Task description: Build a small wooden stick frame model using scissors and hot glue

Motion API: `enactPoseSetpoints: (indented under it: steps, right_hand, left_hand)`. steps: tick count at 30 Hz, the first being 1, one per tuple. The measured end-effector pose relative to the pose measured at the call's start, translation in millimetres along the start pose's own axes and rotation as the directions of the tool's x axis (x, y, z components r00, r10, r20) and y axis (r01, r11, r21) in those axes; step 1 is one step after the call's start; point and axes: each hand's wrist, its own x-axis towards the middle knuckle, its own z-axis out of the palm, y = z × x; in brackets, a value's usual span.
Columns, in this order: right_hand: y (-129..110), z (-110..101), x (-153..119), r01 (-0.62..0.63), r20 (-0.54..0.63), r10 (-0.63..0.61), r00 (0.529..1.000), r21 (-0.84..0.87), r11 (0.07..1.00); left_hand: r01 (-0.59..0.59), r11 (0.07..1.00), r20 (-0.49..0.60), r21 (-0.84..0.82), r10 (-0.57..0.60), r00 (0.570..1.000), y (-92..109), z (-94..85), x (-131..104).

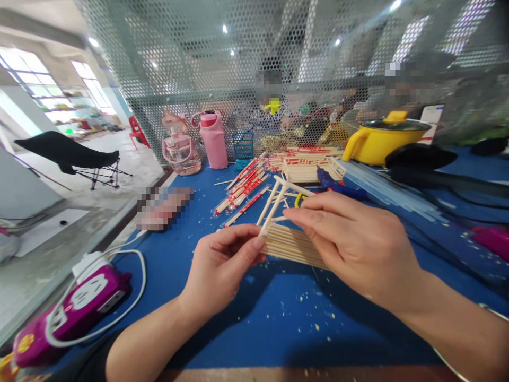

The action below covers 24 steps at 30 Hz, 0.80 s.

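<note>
Between both hands is a small frame of wooden sticks (pixel 294 245), with a row of parallel sticks at its base and thinner uprights rising at the left. My left hand (pixel 226 260) pinches its left corner between thumb and fingers. My right hand (pixel 350 239) has its fingers closed at the frame's right side; the fingertips partly hide what they grip. Just behind stands a blue glue gun (pixel 338 185), beside a finished-looking stick tray (pixel 306 171). Red-and-white packets of sticks (pixel 246 185) are heaped at the back.
A purple power strip (pixel 79 307) with a white cable lies at the left. Pink bottles (pixel 214 140) stand by the mesh panel (pixel 207 63). At the right are a yellow pot (pixel 382 142), translucent glue sticks (pixel 389 185) and dark cables. Wood scraps dot the blue table (pixel 254 339).
</note>
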Motion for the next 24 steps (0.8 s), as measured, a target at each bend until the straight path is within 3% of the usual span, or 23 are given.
enactPoseSetpoints:
  steps: [14,24]
  right_hand:
    - [-4.5,-7.4,1.2,0.119,-0.092,-0.126,0.988,-0.08,0.99]
    - [-9.2,-0.8,-5.0,0.281,-0.075,-0.277,0.958,0.045,0.959]
  left_hand:
    - [-0.024,0.998,0.012,0.055,0.024,1.0,0.0,-1.0,-3.3]
    - [0.008,0.999,-0.004,0.035,-0.008,1.0,3.2,0.0,-1.5]
